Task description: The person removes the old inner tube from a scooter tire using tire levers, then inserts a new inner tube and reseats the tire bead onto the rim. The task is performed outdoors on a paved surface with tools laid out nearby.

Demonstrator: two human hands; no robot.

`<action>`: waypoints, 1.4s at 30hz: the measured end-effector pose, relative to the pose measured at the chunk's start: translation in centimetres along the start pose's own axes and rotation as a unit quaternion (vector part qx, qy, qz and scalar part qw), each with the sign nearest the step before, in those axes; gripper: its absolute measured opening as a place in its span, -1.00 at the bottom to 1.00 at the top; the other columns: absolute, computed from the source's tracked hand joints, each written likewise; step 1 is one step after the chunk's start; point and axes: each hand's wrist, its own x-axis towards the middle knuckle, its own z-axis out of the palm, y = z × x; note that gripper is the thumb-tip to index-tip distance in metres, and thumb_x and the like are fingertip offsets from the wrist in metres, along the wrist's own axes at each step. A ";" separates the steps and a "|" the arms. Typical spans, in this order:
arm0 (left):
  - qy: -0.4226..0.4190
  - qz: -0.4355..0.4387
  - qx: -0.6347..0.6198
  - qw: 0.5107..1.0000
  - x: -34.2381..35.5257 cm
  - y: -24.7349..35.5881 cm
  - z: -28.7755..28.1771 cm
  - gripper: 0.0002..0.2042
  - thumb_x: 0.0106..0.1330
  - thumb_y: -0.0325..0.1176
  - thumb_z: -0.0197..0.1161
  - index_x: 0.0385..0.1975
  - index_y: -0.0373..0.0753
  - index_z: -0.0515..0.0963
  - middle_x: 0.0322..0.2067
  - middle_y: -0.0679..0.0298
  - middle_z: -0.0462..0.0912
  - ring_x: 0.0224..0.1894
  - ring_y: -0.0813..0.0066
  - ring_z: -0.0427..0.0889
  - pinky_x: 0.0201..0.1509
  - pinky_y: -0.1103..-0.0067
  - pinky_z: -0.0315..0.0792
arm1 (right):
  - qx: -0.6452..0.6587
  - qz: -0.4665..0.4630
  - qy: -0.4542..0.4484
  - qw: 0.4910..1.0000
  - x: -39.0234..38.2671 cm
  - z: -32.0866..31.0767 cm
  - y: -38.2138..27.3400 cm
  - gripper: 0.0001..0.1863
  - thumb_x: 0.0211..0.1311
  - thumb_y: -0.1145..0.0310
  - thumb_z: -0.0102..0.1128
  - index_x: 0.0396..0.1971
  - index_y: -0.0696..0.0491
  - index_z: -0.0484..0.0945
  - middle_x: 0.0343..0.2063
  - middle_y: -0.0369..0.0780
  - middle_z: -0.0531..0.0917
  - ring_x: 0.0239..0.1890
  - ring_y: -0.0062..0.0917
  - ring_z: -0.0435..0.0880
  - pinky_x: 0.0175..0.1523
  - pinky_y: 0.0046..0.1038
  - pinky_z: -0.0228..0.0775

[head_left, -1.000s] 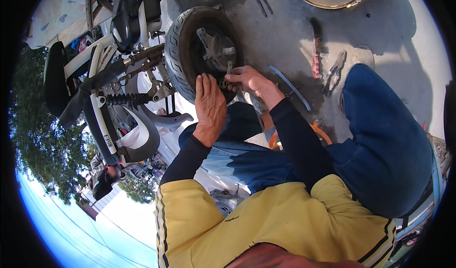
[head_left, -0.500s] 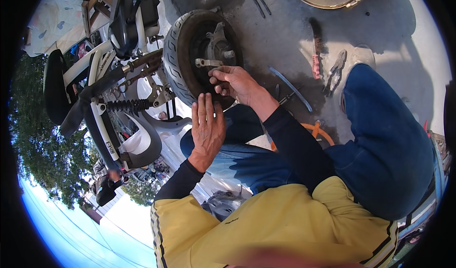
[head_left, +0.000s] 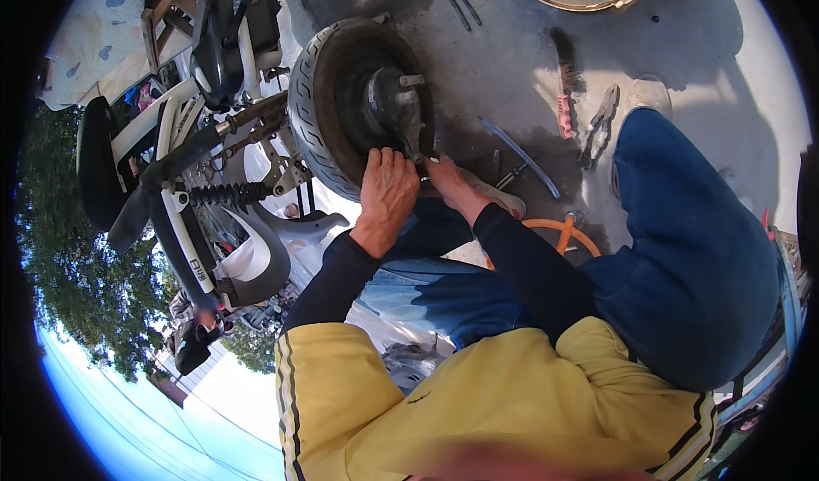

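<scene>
A scooter-type wheel with a black tyre [head_left: 317, 144] lies tilted in front of me. At its centre is a grey metal brake hub plate [head_left: 391, 99], with an axle stub [head_left: 412, 80] sticking out. From the plate a metal brake arm [head_left: 413, 140] points toward me. My left hand [head_left: 388, 193] is closed, its curled fingers at the end of that arm, over the near rim of the wheel. My right hand [head_left: 450, 182] is closed on the arm's end from the other side. The fingertips of both hands are partly hidden, and they nearly touch.
A scooter frame with a coil-spring shock absorber [head_left: 229, 193] stands at left. On the concrete to the right are pliers [head_left: 601, 125], a red-handled brush [head_left: 565, 97], a light-blue tube [head_left: 520, 157] and an orange ring-shaped part [head_left: 563, 234]. A beige panel [head_left: 589, 3] lies at the far side.
The hub plate has turned, so its arm now points toward me instead of left. Both hands have closed in on the arm's end; my left fingers were straight before.
</scene>
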 end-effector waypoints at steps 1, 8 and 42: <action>0.017 0.008 -0.002 1.000 0.3 -0.1 0.0 -0.83 0.26 -0.36 0.23 -0.30 -0.25 0.72 -0.23 0.16 0.63 -0.09 0.24 0.58 0.12 0.36 0.37 | 0.057 0.021 -0.030 0.998 0.3 0.3 -0.2 -0.40 0.44 0.10 0.34 0.32 0.09 0.41 0.20 -0.05 0.58 0.22 -0.17 0.64 0.02 -0.05 0.71; 0.029 -0.009 -0.016 0.999 2.3 1.4 2.6 -0.85 0.22 -0.36 0.26 -0.37 -0.22 0.75 -0.28 0.20 0.64 -0.09 0.25 0.62 0.00 0.41 0.45 | 0.087 -0.024 -0.100 0.991 4.6 -0.5 0.8 -0.49 0.51 0.18 0.26 0.36 -0.04 0.43 0.22 -0.10 0.61 0.18 -0.22 0.67 0.03 -0.07 0.68; 0.065 -0.081 -0.077 0.992 6.0 2.6 4.6 -0.92 0.26 -0.44 0.28 -0.31 -0.21 0.69 -0.27 0.17 0.69 -0.16 0.18 0.76 -0.09 0.38 0.65 | -0.060 -0.174 0.077 0.980 16.1 -2.4 4.7 -0.41 0.27 0.21 0.41 0.23 0.19 0.53 0.07 0.11 0.72 0.13 -0.09 0.74 0.06 -0.13 0.64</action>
